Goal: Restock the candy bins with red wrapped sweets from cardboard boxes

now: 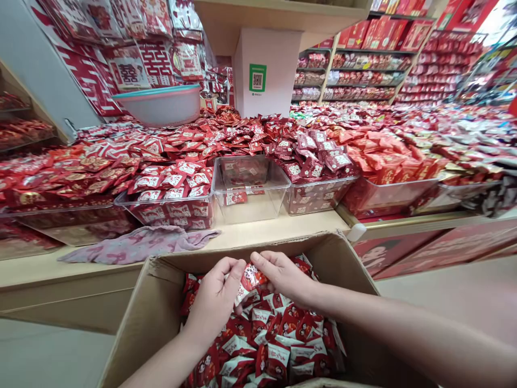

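Between my two hands is a small red and white candy packet (251, 277) with a printed figure on it. My left hand (216, 293) pinches its lower left end between thumb and fingers. On the upper right end, my right hand (280, 274) has its thumb and fingers closed. Both hands are over an open cardboard box (137, 323), above a heap of similar red and white packets (274, 355). Just beyond the box, a clear plastic bin (254, 205) stands on the counter with a few red packets inside.
Filled bins of red packets (173, 202), maroon packets (319, 186) and orange-red packets (396, 172) line the counter (242, 231). A pink patterned cloth (141, 245) lies at the front edge. Behind are a large basin (161, 105) and a white pillar (269, 48) with a QR code sign.
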The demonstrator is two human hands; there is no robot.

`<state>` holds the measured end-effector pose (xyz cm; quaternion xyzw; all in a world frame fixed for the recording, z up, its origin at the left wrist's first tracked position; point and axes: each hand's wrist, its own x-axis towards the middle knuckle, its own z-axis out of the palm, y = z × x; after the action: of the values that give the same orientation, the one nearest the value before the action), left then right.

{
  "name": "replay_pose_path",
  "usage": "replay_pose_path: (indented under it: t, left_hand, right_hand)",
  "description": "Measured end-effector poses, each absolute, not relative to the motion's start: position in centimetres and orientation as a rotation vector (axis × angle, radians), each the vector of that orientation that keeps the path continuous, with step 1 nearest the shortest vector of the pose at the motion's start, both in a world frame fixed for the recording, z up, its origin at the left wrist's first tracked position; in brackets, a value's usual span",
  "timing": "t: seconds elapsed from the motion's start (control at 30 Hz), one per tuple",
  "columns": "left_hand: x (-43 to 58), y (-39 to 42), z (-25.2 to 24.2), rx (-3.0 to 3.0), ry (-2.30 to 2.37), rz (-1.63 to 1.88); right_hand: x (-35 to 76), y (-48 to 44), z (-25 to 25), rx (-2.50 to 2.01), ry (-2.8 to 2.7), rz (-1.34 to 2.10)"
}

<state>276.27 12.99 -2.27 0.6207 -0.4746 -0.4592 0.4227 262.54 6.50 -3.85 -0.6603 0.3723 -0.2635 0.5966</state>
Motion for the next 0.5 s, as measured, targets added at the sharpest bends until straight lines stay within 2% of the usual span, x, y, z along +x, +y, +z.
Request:
replay_pose_path:
  t: [0.2,0.3,0.4,0.5]
  left_hand:
    - [276.7,13.3,-1.9,1.609,-1.168,-0.929]
    - [277.1,13.4,-1.6,1.600,-1.195,-0.831]
    - [277.6,13.7,-0.4,1.544,-1.113,-0.733]
    - [279.0,13.6,1.0,1.472,-1.034,-0.514]
  right_hand:
    - [263.3,7.3,-3.5,-1.704,0.913,-0.792]
    - [263.0,7.6,-2.8,-1.784,0.885,-0.754]
    - [262.3,6.9,-0.6,-1.937,0.796,-0.766]
    - [261.6,3.8,3.4,-2.086,0.793,-1.029]
